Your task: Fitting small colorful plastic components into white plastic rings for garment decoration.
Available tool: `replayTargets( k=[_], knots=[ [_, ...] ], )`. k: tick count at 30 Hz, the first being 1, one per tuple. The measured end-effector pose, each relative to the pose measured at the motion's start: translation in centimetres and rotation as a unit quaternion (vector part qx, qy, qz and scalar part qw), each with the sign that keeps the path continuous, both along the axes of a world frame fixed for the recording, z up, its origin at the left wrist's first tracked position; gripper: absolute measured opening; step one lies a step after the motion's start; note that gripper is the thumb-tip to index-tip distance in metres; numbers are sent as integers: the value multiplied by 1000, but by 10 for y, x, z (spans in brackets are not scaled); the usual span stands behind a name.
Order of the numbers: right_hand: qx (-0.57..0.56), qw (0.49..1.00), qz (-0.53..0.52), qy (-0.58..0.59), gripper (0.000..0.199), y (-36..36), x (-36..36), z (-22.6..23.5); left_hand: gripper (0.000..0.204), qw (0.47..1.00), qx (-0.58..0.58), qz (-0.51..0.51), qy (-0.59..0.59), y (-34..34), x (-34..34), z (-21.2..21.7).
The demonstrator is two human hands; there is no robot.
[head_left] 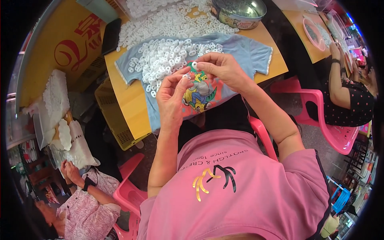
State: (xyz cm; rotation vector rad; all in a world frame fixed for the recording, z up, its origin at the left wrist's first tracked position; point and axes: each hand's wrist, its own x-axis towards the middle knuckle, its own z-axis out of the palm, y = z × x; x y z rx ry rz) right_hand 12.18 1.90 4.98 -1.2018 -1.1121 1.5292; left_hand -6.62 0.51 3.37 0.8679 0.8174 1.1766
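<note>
My left hand is closed in a pinch on a small white plastic piece between thumb and fingertips. Just to its upper right, my right hand pinches another small white plastic piece. The two pieces are close together but look apart. Both hands hover over a light blue T-shirt with a colourful cartoon print, spread over the near table edge. Left of the hands lies a heap of white oval pieces with two holes each, on the shirt.
More white pieces cover the back of the yellow table. A round metal tin stands at the back right, a dark flat object at the back left. Pink chairs and other people sit on both sides.
</note>
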Motion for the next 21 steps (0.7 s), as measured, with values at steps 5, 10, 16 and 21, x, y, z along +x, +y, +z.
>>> replayTargets(
  k=[5, 10, 16, 21],
  knots=[
    [-17, 998, -20, 48, 27, -10, 2, 8, 14, 999, 18, -27, -29, -4, 6, 6],
    [5, 999, -29, 41, 27, -13, 0, 4, 14, 999, 21, -27, -21, -6, 8, 8],
    [435, 844, -123, -287, 17, -15, -11, -10, 14, 999, 8, -11, -38, -8, 15, 6],
    [395, 881, -113, -236, 21, -20, -12, -15, 16, 998, -7, -6, -61, -8, 14, 8]
  ],
)
